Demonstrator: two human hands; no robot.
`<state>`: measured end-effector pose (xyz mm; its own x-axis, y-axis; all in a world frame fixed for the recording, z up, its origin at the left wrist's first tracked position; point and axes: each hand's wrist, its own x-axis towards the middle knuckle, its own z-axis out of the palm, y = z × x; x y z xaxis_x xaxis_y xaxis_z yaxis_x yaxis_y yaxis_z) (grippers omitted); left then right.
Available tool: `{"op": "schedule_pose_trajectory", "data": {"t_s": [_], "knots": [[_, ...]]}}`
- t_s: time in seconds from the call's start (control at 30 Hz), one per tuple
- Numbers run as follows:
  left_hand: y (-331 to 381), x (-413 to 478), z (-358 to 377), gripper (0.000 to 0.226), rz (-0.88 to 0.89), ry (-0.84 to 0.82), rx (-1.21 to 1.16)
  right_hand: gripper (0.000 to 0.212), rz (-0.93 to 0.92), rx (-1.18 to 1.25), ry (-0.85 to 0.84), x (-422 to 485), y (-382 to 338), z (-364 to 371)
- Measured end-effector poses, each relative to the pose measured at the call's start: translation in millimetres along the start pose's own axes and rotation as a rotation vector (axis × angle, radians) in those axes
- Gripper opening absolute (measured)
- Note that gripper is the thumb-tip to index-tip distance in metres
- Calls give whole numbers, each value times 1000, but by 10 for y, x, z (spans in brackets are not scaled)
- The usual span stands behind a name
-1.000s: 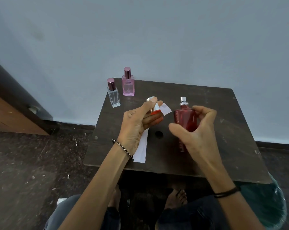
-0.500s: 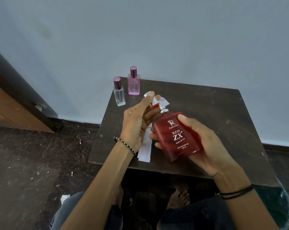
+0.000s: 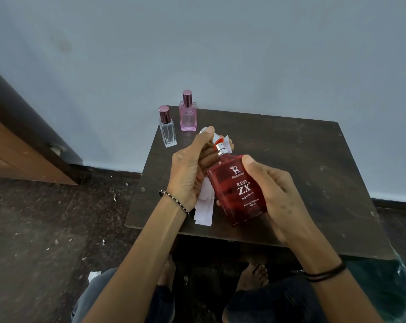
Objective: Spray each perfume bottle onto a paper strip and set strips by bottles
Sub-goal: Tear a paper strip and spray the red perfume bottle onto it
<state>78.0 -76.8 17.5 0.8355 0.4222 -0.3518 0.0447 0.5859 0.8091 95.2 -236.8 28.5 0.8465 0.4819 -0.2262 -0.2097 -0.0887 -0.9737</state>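
My right hand (image 3: 275, 194) grips a red perfume bottle (image 3: 235, 190) labelled RED ZX, tilted with its silver sprayer (image 3: 221, 148) pointing up and away. My left hand (image 3: 189, 169) is closed around several white paper strips (image 3: 205, 206) and the bottle's silver-and-red cap (image 3: 212, 135), held right against the sprayer. The strips hang down below the left palm. A clear bottle (image 3: 167, 129) and a pink bottle (image 3: 188, 114), both capped, stand at the table's far left corner.
The small dark wooden table (image 3: 313, 171) stands against a pale wall. A wooden door is at the left. Paper scraps litter the dark floor (image 3: 46, 229). My knees and bare feet show under the table's near edge.
The right hand tilted the red bottle from upright so its label faces me and brought its sprayer against the strips in the left hand. The view shifted slightly.
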Motion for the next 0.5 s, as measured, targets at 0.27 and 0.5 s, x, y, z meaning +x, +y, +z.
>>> {"op": "schedule_pose_trajectory", "data": {"t_s": [0.27,0.5], "knots": [[-43,-19,6,35,3,-151,262,26,-16,-38,53,-2,0,-79],[-80,-41,23,30,24,-184,294,29,-19,44,283,1,22,-22]]}}
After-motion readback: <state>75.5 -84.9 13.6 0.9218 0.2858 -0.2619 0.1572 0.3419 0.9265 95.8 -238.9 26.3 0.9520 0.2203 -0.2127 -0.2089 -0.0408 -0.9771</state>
